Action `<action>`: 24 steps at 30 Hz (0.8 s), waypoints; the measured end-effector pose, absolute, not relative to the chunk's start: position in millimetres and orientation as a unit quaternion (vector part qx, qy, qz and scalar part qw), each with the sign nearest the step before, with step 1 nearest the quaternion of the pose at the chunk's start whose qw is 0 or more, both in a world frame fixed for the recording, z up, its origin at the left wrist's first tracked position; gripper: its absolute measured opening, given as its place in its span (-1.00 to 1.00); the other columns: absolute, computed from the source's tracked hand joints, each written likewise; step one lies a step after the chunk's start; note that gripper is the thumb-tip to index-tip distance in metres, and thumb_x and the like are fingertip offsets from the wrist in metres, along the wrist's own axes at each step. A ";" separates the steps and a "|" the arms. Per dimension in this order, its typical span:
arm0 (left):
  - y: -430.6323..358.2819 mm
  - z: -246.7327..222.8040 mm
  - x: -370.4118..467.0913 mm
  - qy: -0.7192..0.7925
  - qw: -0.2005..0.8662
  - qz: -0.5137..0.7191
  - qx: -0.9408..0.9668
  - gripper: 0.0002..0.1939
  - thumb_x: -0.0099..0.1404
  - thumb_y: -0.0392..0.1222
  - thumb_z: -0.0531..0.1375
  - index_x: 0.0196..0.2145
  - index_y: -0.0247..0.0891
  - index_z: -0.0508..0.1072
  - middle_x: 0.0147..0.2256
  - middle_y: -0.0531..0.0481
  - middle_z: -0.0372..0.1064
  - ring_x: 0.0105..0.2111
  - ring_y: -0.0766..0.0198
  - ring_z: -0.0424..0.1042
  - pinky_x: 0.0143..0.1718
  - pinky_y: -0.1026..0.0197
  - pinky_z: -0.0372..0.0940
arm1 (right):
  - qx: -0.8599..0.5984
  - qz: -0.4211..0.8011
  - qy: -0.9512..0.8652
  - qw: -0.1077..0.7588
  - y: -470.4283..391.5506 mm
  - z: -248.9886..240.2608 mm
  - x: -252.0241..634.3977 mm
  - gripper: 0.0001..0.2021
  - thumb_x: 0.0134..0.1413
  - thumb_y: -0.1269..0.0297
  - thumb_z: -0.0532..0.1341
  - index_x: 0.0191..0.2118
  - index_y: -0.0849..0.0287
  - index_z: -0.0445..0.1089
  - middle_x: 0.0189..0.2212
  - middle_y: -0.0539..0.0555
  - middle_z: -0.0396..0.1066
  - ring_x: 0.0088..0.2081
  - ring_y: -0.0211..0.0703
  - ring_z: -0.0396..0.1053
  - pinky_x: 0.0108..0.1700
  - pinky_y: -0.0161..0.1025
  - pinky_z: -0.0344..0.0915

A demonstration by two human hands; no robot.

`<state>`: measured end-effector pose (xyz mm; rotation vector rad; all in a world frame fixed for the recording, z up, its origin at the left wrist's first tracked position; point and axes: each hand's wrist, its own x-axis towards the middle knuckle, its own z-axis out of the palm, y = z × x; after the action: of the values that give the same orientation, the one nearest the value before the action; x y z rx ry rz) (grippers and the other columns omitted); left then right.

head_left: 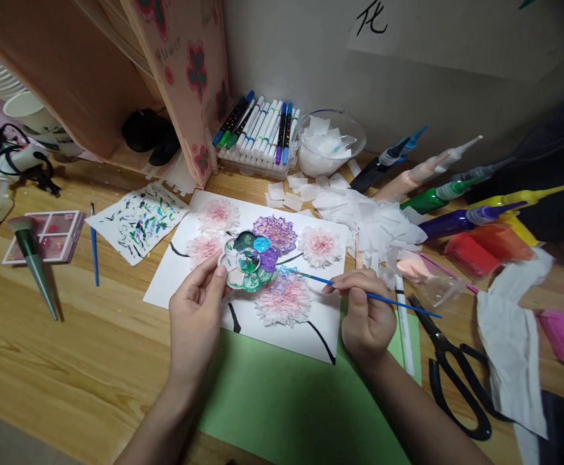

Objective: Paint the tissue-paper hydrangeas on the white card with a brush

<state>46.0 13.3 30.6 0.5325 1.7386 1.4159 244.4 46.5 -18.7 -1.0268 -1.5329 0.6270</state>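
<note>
My left hand (198, 298) grips a small flower-shaped paint palette (237, 278) between thumb and fingers. Its wells hold dark green, blue, purple and green paint. Pinched in my right hand (366, 303) is a thin blue paintbrush (379, 297), its tip close to the bluish upper edge of a pink paper flower (284, 300). This flower is fixed on a white sheet (166, 290) with black stem lines. A purple flower (282, 227) and several pink ones are on the same sheet, partly hidden by the palette. Green paper (272, 394) lies beneath it.
Scissors (449, 361), a white marker (404, 329) and tissue scraps (359, 210) lie to the right. Paint bottles (437, 194) stand behind them. A marker box (257, 155) and glass bowl (330, 145) are at the back. Leftward are a paint-smeared paper (139, 226) and a makeup brush (35, 258).
</note>
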 end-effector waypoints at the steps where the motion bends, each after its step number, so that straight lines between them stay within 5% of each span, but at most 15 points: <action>1: 13.5 30.6 46.1 0.689 0.406 0.562 0.210 -0.61 0.14 -0.04 0.30 -0.08 -0.19 0.52 -0.08 -0.07 0.48 -0.22 0.24 0.46 -0.24 0.27 0.36 | -0.434 0.267 -0.650 0.564 46.4 -18.2 244.5 -0.81 0.21 0.36 0.01 -0.32 0.10 0.36 -0.50 0.00 0.36 -0.40 -0.17 0.35 -0.32 -0.12 0.28; 10: 14.3 30.8 48.0 0.705 0.394 0.545 0.225 -0.59 0.12 -0.01 0.30 -0.09 -0.22 0.53 -0.10 -0.08 0.50 -0.14 0.14 0.46 -0.10 0.15 0.35 | -0.396 0.245 -0.622 0.630 45.3 -20.2 243.2 -0.80 0.20 0.32 0.03 -0.20 0.08 0.39 -0.36 0.06 0.44 -0.32 -0.10 0.40 -0.35 -0.11 0.32; 14: 13.4 32.2 50.4 0.700 0.398 0.539 0.245 -0.63 0.12 -0.02 0.30 -0.13 -0.20 0.55 -0.09 -0.08 0.50 -0.08 0.12 0.45 0.03 0.10 0.28 | -0.368 0.234 -0.683 0.587 44.6 -18.8 244.4 -0.75 0.19 0.35 0.02 -0.10 0.07 0.38 -0.31 0.07 0.48 -0.26 -0.09 0.41 -0.30 -0.10 0.35; 24: 11.4 33.7 53.8 0.702 0.409 0.509 0.286 -0.65 0.14 0.00 0.28 -0.13 -0.17 0.55 -0.12 -0.06 0.52 -0.12 0.15 0.47 -0.04 0.16 0.33 | -0.370 0.247 -0.705 0.552 41.0 -16.9 245.1 -0.71 0.18 0.40 0.01 -0.06 0.06 0.36 -0.27 0.06 0.48 -0.21 -0.10 0.39 -0.24 -0.09 0.34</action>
<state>53.8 11.4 33.7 0.7197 1.7674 1.2809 245.1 41.0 -16.9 -0.8753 -1.6673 0.5847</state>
